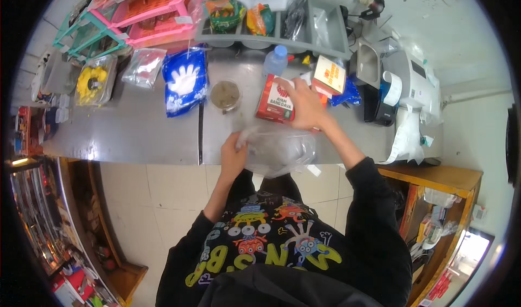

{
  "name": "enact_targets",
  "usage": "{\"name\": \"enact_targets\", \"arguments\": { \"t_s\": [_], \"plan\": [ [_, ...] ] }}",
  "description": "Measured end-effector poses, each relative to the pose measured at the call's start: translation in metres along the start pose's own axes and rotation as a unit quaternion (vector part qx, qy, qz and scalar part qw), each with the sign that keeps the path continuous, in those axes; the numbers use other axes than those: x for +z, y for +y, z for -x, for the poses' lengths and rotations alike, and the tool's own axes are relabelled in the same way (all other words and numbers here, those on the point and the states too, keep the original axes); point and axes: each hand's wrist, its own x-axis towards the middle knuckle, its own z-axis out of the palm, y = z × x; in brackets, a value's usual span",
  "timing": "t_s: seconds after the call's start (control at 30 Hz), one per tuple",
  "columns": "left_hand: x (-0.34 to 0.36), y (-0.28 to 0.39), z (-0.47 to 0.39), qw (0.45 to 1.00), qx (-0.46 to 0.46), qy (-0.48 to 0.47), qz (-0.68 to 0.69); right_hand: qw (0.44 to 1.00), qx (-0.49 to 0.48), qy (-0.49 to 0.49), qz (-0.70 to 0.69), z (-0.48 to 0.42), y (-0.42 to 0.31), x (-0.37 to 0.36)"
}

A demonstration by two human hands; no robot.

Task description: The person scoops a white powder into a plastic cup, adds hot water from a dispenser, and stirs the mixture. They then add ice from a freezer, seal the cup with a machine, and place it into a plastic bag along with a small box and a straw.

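My left hand (pixel 235 153) pinches the rim of a clear plastic bag (pixel 281 150), which lies across the front edge of the steel counter. My right hand (pixel 306 103) grips a red and white printed food box (pixel 275 103) from above, just behind the bag. Red packaging shows partly under and beside that hand. A white and yellow carton (pixel 329 76) stands behind it to the right. Further back is a plastic bottle with a blue cap (pixel 275 61). Left of the red box sits a round lidded tub (pixel 225 95) with dark contents.
A blue glove packet (pixel 185 82) and a tray of yellow pieces (pixel 94 81) lie left on the counter (pixel 150 132). Behind stand pink baskets (pixel 152 22) and a grey divided bin (pixel 268 40). To the right are a black receipt printer (pixel 376 107) and a wooden shelf (pixel 439 179).
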Motion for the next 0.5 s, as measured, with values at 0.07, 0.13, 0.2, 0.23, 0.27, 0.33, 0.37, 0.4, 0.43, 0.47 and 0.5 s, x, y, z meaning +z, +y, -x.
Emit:
{"name": "enact_targets", "arguments": {
  "t_s": [0.07,0.13,0.2,0.23,0.27,0.33,0.37,0.4,0.43,0.47,0.5],
  "plan": [
    [0.0,-0.007,-0.006,0.999,0.015,0.01,-0.032,0.999,-0.022,0.036,-0.024,0.005,-0.005,-0.018],
    [0.001,-0.011,-0.013,0.997,0.006,0.009,-0.07,0.997,-0.045,0.047,-0.05,0.007,-0.018,-0.039],
    [0.002,0.002,-0.017,0.995,-0.018,0.004,-0.095,0.99,-0.086,0.037,-0.107,0.01,-0.037,-0.054],
    [0.002,0.007,-0.017,0.994,-0.029,-0.003,-0.108,0.985,-0.103,0.032,-0.136,0.015,-0.046,-0.055],
    [0.006,-0.012,-0.018,0.998,0.042,-0.015,-0.044,0.974,-0.121,0.022,-0.191,0.019,-0.054,-0.048],
    [0.014,-0.067,-0.021,0.979,0.183,-0.028,0.085,0.939,-0.167,-0.003,-0.299,0.019,-0.074,-0.031],
    [0.016,-0.068,-0.023,0.983,0.114,-0.045,0.133,0.932,-0.167,0.0,-0.321,0.023,-0.078,-0.018],
    [0.015,-0.064,-0.025,0.981,0.045,-0.059,0.18,0.924,-0.17,0.003,-0.343,0.027,-0.08,-0.001],
    [0.013,-0.058,-0.027,0.971,-0.024,-0.074,0.225,0.915,-0.172,0.006,-0.365,0.03,-0.08,0.011],
    [0.011,-0.051,-0.029,0.955,-0.093,-0.088,0.269,0.937,-0.162,0.005,-0.311,0.034,-0.076,0.019],
    [0.006,-0.042,-0.029,0.932,-0.163,-0.097,0.309,0.953,-0.154,0.002,-0.259,0.038,-0.072,0.027]
  ]
}}
